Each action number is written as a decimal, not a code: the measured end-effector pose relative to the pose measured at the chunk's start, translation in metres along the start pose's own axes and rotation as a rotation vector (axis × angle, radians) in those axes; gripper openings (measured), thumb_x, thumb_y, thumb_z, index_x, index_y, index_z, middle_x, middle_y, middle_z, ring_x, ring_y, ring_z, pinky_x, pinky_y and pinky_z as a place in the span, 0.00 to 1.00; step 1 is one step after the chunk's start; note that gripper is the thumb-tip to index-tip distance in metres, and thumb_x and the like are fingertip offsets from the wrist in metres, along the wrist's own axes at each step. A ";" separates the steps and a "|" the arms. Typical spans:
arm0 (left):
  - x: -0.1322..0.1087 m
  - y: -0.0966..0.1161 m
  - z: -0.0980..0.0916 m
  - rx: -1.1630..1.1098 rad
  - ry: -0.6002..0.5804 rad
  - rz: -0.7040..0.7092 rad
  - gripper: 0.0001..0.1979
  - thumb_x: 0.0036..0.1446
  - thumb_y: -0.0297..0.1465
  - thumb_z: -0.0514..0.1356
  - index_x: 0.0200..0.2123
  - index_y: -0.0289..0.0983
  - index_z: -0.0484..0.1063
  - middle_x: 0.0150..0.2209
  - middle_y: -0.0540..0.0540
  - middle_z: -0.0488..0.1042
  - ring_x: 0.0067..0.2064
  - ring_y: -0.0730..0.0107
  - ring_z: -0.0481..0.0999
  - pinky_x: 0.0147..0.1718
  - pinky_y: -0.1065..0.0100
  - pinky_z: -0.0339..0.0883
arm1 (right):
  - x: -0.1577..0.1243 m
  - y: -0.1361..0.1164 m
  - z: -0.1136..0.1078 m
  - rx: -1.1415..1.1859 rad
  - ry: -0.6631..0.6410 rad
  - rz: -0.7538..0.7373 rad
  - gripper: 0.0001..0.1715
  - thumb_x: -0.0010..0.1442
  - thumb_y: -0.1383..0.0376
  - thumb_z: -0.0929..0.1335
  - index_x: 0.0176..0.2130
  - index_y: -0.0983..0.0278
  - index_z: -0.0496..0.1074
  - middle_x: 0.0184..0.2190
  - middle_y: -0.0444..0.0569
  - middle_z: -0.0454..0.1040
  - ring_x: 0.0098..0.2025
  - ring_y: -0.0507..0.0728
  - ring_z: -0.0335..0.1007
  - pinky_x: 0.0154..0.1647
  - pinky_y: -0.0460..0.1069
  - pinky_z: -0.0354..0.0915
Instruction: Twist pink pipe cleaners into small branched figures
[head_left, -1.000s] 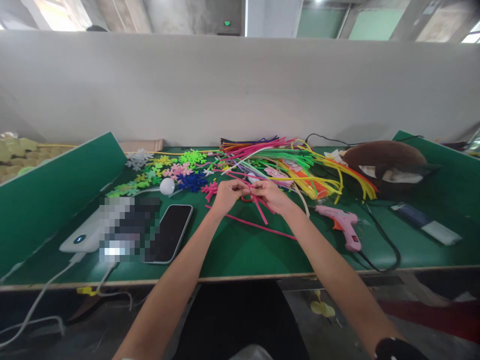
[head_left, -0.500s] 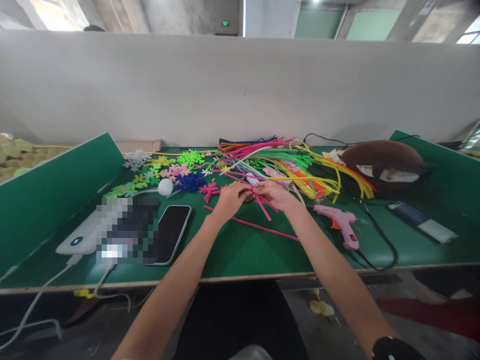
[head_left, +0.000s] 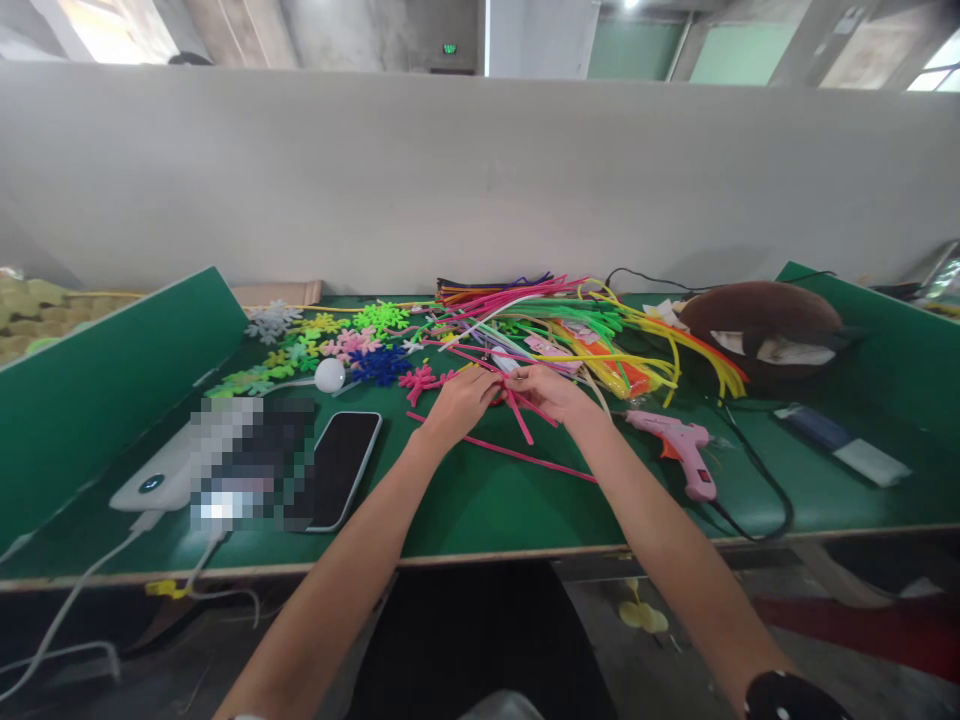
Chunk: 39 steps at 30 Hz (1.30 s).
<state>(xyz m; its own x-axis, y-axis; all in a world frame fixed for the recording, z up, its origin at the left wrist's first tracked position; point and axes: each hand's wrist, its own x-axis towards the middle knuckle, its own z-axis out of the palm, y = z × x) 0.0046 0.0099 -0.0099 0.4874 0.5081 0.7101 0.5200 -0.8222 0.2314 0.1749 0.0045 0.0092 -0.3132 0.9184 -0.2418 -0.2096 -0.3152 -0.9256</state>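
Both hands meet over the middle of the green table, closed on a small bundle of dark pink pipe cleaners (head_left: pixel 520 418). My left hand (head_left: pixel 466 398) pinches it from the left, and my right hand (head_left: pixel 546 390) grips it from the right. Loose ends stick out below the fingers towards me; the bundle's centre is partly hidden by the fingertips. One long pink pipe cleaner (head_left: pixel 525 457) lies on the table just under the hands. A pink branched piece (head_left: pixel 420 381) rests left of my left hand.
Colourful snowflake shapes (head_left: pixel 381 364) lie at the left, behind a phone (head_left: pixel 346 468) and a power bank (head_left: pixel 169 470). Many pipe cleaners (head_left: pixel 600 318) are heaped behind the hands. To the right are a pink glue gun (head_left: pixel 684 450), its cable and a brown cushion-like object (head_left: pixel 761 312).
The pink ends below the fingers have swung slightly to the left. Both hands stay close together on the bundle, with only small finger movements.
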 end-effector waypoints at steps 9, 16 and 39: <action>-0.001 -0.001 -0.001 0.033 -0.102 0.046 0.12 0.59 0.27 0.51 0.28 0.35 0.72 0.27 0.45 0.74 0.31 0.70 0.72 0.33 0.69 0.64 | -0.005 -0.003 0.008 -0.266 0.079 -0.057 0.05 0.40 0.73 0.70 0.21 0.67 0.70 0.17 0.45 0.72 0.22 0.51 0.68 0.26 0.45 0.63; 0.000 -0.002 0.001 0.030 -0.033 -0.025 0.11 0.59 0.28 0.51 0.33 0.34 0.73 0.30 0.42 0.74 0.34 0.67 0.72 0.34 0.67 0.65 | 0.000 0.000 0.012 -0.235 0.108 -0.190 0.06 0.40 0.71 0.72 0.22 0.66 0.70 0.17 0.42 0.71 0.23 0.50 0.67 0.29 0.47 0.63; 0.002 -0.002 0.005 -0.086 -0.029 -0.110 0.08 0.53 0.24 0.54 0.25 0.36 0.71 0.24 0.48 0.72 0.27 0.72 0.69 0.29 0.71 0.61 | -0.001 0.000 0.011 -0.316 0.145 -0.196 0.06 0.39 0.69 0.72 0.17 0.66 0.70 0.14 0.43 0.69 0.19 0.49 0.63 0.25 0.47 0.59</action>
<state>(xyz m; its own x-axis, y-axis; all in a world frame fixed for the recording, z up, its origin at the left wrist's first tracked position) 0.0079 0.0136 -0.0126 0.4515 0.6022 0.6584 0.5097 -0.7797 0.3636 0.1654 0.0010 0.0124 -0.1570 0.9851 -0.0698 0.0503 -0.0626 -0.9968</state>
